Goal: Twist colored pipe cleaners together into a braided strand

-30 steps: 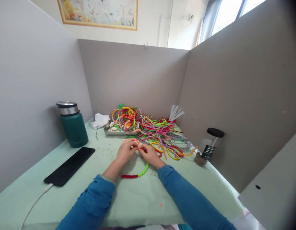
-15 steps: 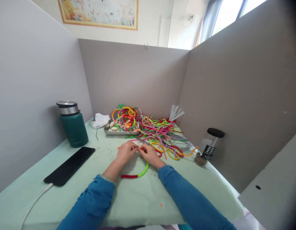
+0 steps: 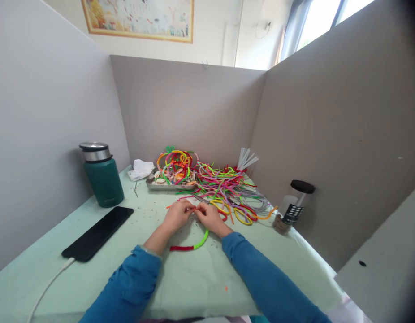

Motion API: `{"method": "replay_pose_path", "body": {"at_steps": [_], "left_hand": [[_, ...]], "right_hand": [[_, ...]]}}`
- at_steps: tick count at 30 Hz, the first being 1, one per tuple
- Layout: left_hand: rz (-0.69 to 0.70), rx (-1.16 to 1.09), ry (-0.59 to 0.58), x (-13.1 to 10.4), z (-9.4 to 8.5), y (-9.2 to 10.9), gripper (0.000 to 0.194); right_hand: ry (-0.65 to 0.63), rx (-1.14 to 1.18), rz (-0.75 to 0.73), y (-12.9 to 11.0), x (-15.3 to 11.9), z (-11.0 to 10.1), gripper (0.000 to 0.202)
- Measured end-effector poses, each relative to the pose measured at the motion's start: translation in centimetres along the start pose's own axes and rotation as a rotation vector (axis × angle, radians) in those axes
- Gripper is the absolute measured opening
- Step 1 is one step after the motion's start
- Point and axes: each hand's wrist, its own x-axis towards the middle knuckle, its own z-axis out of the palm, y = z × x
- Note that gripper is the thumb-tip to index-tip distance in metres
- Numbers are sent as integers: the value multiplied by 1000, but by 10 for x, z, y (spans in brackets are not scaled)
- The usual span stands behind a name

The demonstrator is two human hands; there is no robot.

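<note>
My left hand (image 3: 177,215) and my right hand (image 3: 210,217) meet over the middle of the table, thumbs and forefingers pinched close together. Between the fingertips shows a bit of orange-red pipe cleaner, mostly covered by the fingers. From under my right hand curves a fuzzy pipe cleaner strip (image 3: 201,241), bright green turning to dark red at its free end, resting on the cloth. Whether it joins the bit in my fingertips is hidden. Just beyond my right hand lie scissors (image 3: 201,198), their blades pointing left.
A heap of coloured pipe cleaners (image 3: 224,184) lies behind my hands, beside a metal tray (image 3: 170,186) holding looped pieces. On the left stand a green bottle (image 3: 104,181) and a black phone (image 3: 98,233) with its cable. A clear jar (image 3: 293,207) stands right. Grey partitions (image 3: 190,103) enclose the table.
Hardly anything differs. The fingertips have shifted very slightly, and a little more of the orange-red piece shows between them.
</note>
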Motion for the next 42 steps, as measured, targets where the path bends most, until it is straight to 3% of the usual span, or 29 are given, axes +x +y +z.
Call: {"method": "replay_pose_path", "body": {"at_steps": [7, 19, 42], "left_hand": [[-96, -14, 26, -1, -3, 7, 20], [-11, 72, -20, -2, -5, 5, 17], [-112, 62, -131, 0, -2, 4, 14]], "right_hand": [[0, 53, 5, -5, 0, -2, 13], [5, 33, 4, 0, 0, 0, 15], [-2, 24, -16, -4, -1, -2, 15]]}}
